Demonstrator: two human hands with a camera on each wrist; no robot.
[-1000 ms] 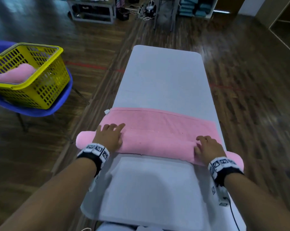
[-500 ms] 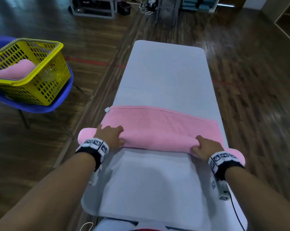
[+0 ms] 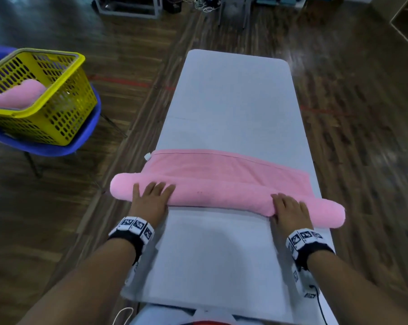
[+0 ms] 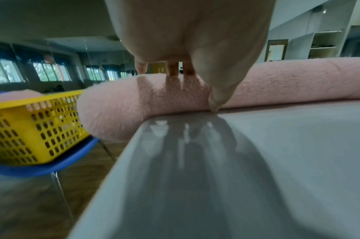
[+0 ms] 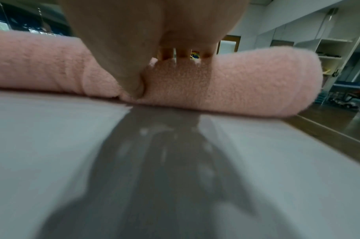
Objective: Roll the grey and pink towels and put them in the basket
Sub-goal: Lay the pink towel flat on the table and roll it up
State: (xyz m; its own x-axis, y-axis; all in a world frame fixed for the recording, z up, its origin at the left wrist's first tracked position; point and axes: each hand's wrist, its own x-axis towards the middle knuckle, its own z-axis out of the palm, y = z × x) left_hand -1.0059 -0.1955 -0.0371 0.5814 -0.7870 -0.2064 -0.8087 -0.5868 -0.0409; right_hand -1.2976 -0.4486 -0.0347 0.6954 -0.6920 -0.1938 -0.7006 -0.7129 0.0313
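Observation:
A pink towel lies across the grey table [image 3: 236,102], its near part wound into a thick roll [image 3: 221,195] and its far part still flat [image 3: 221,164]. Both roll ends overhang the table's sides. My left hand [image 3: 151,195] presses on the roll near its left end, fingers straight over the top. My right hand [image 3: 289,207] presses the same way near the right end. The wrist views show each thumb [image 4: 216,97] [image 5: 132,84] down against the roll's near side at the tabletop. A yellow basket [image 3: 64,109] at the left holds another pink rolled towel [image 3: 17,92].
The basket sits on a blue chair [image 3: 85,139] left of the table, on a wooden floor. Shelves and metal frames [image 3: 128,8] stand at the far end of the room. Beyond the towel the tabletop runs on to its far edge.
The roll has advanced away from me, leaving a shorter flat strip. My fingers curled round the roll half a second ago and now lie straight on it again.

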